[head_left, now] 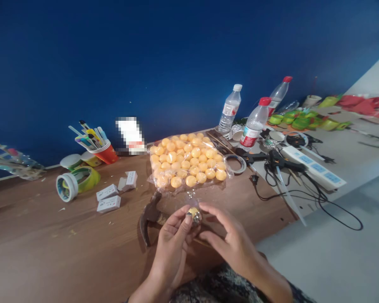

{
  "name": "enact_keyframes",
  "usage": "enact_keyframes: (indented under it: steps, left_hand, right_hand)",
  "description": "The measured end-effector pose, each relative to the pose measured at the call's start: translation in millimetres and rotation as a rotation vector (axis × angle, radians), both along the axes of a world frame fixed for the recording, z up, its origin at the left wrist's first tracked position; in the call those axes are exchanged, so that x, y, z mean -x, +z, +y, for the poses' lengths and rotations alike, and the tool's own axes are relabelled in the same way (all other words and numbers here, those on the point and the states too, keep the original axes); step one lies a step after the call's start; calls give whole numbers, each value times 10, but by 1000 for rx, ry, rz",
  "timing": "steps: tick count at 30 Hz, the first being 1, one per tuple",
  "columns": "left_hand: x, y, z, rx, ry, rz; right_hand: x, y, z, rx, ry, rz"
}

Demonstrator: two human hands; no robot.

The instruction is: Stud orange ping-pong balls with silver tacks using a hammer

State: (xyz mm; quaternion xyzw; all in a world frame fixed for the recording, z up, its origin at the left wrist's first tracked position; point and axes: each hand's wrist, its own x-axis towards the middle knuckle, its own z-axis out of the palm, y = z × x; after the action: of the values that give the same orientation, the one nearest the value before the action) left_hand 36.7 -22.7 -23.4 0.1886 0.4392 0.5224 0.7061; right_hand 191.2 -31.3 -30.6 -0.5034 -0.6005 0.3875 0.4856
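My left hand (176, 240) is closed in a pinch on a small round object (194, 213), pale yellow with a shiny silvery part; its exact kind is hard to make out. My right hand (232, 240) is beside it, thumb and forefinger apart around the object's right side. Whether a fingertip touches it, I cannot tell. Under and behind the hands lies a claw hammer (150, 214), its metal head to the left and its handle partly hidden. Just beyond is a clear plastic bag (189, 162) full of yellow-orange balls.
Small white boxes (109, 203), tape rolls (67, 187) and a cup of pens and cutters (105, 152) stand left. To the right are plastic bottles (254, 126), black glue guns (284, 160), a power strip (314, 167) and its looping cable. A blue wall rises behind.
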Motion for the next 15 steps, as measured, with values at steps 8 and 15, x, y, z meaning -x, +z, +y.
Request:
enact_keyframes:
  steps: [8, 15]
  left_hand:
    - [120, 1, -76, 28, 75, 8]
    - [152, 9, -79, 33, 76, -3]
  right_hand:
    - [-392, -132, 735, -80, 170, -509]
    - [-64, -265, 1005, -192, 224, -781]
